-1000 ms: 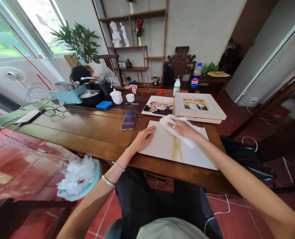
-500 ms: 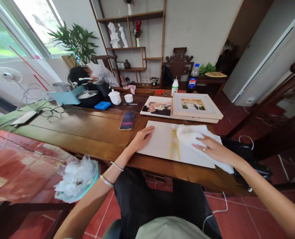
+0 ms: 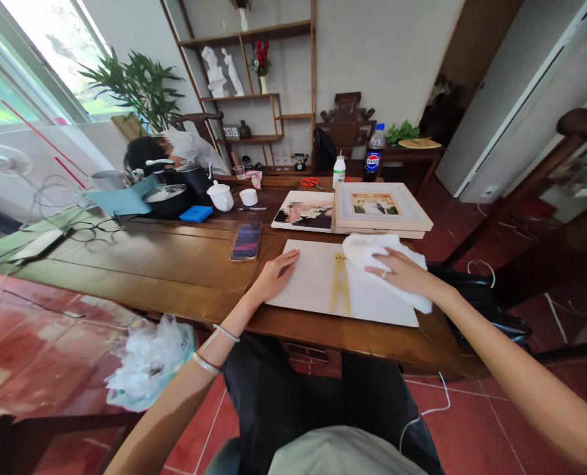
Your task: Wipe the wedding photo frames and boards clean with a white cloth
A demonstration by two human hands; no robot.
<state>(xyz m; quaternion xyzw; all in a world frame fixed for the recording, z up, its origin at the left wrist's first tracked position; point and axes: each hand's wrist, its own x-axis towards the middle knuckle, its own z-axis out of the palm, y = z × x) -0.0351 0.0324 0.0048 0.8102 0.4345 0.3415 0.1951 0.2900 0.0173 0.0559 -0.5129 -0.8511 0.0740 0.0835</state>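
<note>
A white flat panel (image 3: 306, 277) lies on the wooden table in front of me, with a yellow A-shaped strut (image 3: 340, 284) down its middle. It looks like the back of a picture frame. My left hand (image 3: 275, 276) rests on the panel's left edge, fingers stretched out. On the right part of the panel is a crumpled white cloth (image 3: 367, 249). My right hand (image 3: 402, 272) grips this cloth and presses it down, its fingers partly sunk in the folds. Just beyond lie a photo panel (image 3: 304, 211) and a stacked white picture frame (image 3: 383, 206).
A phone (image 3: 245, 241) lies left of the panel. Farther back are a blue box (image 3: 196, 214), a white lidded pot (image 3: 220, 196), a white cup (image 3: 248, 197), red scissors (image 3: 310, 182), and a cola bottle (image 3: 374, 155). Another person (image 3: 194, 148) leans at the table's far side.
My right hand has slid the cloth toward the panel's far edge, away from me. My left hand stays on the panel's left edge. The whole view has shifted slightly.
</note>
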